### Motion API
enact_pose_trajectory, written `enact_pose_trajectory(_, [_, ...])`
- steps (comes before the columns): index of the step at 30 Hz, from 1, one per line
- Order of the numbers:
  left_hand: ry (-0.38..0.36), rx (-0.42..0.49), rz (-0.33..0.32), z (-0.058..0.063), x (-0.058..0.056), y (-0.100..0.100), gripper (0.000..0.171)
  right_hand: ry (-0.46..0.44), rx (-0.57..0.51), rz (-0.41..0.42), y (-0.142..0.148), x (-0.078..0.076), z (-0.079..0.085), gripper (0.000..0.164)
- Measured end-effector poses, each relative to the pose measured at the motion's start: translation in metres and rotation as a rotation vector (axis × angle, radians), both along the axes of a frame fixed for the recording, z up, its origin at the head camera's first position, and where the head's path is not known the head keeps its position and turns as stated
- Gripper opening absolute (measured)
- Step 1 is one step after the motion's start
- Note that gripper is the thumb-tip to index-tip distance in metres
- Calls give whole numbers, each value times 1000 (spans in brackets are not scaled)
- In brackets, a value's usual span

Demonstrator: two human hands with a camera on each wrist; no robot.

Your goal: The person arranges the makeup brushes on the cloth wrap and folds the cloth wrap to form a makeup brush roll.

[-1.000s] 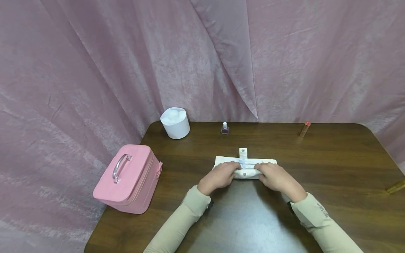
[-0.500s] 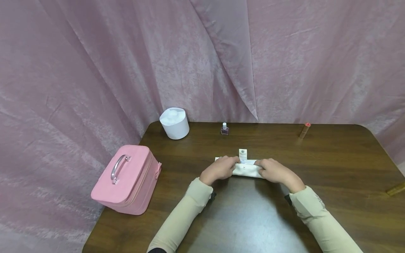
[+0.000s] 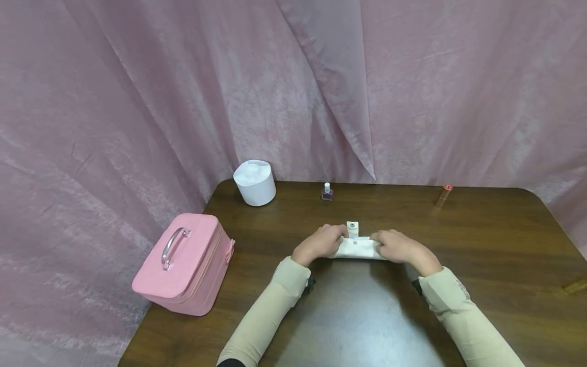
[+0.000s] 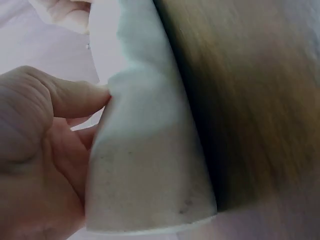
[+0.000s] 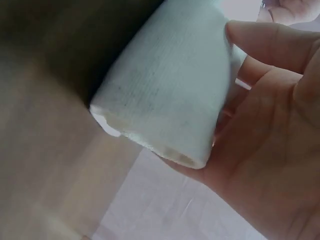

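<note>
A white fabric roll-up pouch [image 3: 358, 250] lies on the table, folded into a narrow band along its length. From its far side a short strap [image 3: 352, 230] with a metal snap sticks out, and a second snap shows on the folded part. My left hand [image 3: 320, 242] grips the left part of the pouch, and my right hand [image 3: 400, 247] grips the right part. In the left wrist view, the thumb presses the top edge of the cloth [image 4: 145, 145]. The right wrist view shows the layered open end of the roll-up pouch [image 5: 165, 80] between thumb and fingers. Its inside is mostly hidden.
A pink vanity case [image 3: 183, 260] with a silver handle stands at the left. Along the back are a white round container [image 3: 257, 189], a small nail polish bottle [image 3: 327, 192] and a lipstick-like tube [image 3: 443, 196]. A gold tube [image 3: 575, 285] lies at the right edge.
Both hands have folded the pouch's near part over away from me, covering the white inner side and its pale band. The strap still sticks out at the back.
</note>
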State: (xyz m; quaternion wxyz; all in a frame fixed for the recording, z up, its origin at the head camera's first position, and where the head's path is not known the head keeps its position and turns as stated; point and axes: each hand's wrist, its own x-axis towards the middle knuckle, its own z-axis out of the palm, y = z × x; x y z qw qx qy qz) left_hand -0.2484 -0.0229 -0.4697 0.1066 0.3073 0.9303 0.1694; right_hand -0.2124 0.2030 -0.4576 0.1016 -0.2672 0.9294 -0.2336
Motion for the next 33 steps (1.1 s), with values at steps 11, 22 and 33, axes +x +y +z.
enact_pose_trajectory(11, [192,-224,-52,6,37,4,43,53,-18,-39,0,-7,-5,15])
enact_pose_trajectory(22, [8,-422,27,-3,67,22,87,86,-24,-71,-3,-3,-17,34])
enact_pose_trajectory(33, [-65,-414,29,-10,68,23,104,-32,-189,-89,11,-17,-27,34])
